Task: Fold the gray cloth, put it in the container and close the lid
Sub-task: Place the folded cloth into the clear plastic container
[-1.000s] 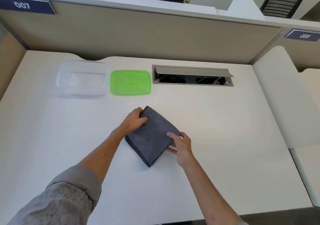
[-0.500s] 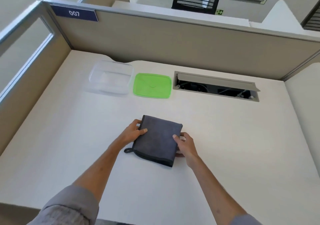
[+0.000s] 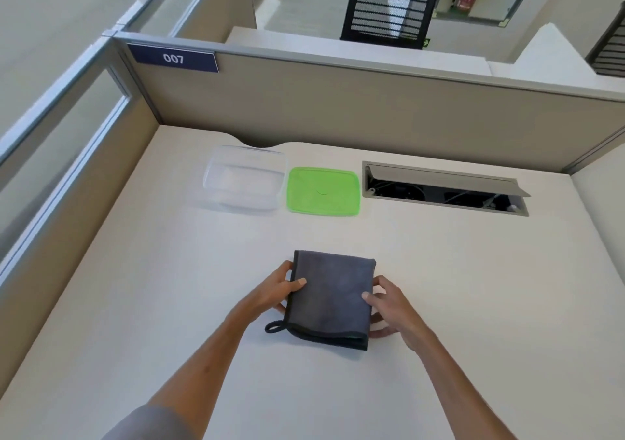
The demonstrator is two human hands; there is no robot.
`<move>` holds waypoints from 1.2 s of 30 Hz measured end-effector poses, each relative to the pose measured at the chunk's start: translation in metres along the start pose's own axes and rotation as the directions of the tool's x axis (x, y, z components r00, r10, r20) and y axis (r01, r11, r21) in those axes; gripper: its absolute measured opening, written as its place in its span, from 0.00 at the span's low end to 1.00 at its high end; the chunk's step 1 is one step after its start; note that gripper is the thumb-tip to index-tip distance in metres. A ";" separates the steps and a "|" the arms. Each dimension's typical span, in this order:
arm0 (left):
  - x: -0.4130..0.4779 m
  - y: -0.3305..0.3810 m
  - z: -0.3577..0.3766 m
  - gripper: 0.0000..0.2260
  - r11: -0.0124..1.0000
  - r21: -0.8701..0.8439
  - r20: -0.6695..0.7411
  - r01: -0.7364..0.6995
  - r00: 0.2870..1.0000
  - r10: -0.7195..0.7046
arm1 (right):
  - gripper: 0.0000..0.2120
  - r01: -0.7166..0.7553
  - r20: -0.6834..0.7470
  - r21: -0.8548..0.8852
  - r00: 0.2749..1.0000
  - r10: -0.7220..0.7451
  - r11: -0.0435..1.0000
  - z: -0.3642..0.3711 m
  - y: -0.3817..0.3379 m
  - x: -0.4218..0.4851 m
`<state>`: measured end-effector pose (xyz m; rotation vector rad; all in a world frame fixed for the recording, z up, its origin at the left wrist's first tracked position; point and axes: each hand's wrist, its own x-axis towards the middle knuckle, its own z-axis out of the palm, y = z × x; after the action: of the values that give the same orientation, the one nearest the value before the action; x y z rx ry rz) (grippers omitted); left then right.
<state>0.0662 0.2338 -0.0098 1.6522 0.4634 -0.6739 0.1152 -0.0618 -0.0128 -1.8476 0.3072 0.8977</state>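
The gray cloth [image 3: 333, 299] lies folded into a thick square on the white desk [image 3: 135, 304], with a small hanging loop at its near left corner. My left hand [image 3: 275, 292] grips its left edge, thumb on top and fingers under. My right hand [image 3: 389, 307] grips the right edge the same way. The clear plastic container [image 3: 243, 179] stands open at the back of the desk, left of centre. Its green lid [image 3: 323, 191] lies flat on the desk just to the right of it.
An open cable tray [image 3: 443, 189] with a raised grey flap is set into the desk right of the lid. Beige partition walls [image 3: 338, 111] close the back and left sides. A black mesh chair [image 3: 389, 6] stands beyond the partition.
The cloth has turned from a diagonal lie to square with the desk edge. Both hands have shifted to its left and right edges. The camera has swung left and tilted up.
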 end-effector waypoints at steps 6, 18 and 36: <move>0.001 0.016 -0.068 0.17 0.992 -0.032 -0.001 -0.124 0.992 0.124 | 0.03 0.183 -0.067 0.014 0.981 -0.181 0.983 0.037 -0.047 0.009; 0.027 0.122 -0.259 0.21 0.948 0.028 -0.120 -0.317 0.941 0.318 | 0.16 0.341 -0.024 0.173 0.940 -0.342 0.924 0.105 -0.243 0.086; 0.126 0.109 -0.317 0.25 0.893 0.347 -0.353 -0.285 0.843 0.406 | 0.14 0.379 -0.341 -0.342 0.803 -0.489 0.860 0.165 -0.288 0.174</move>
<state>0.2861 0.5157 0.0203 2.1009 0.3596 -0.1049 0.3271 0.2437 0.0279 -2.2274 0.0076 0.2145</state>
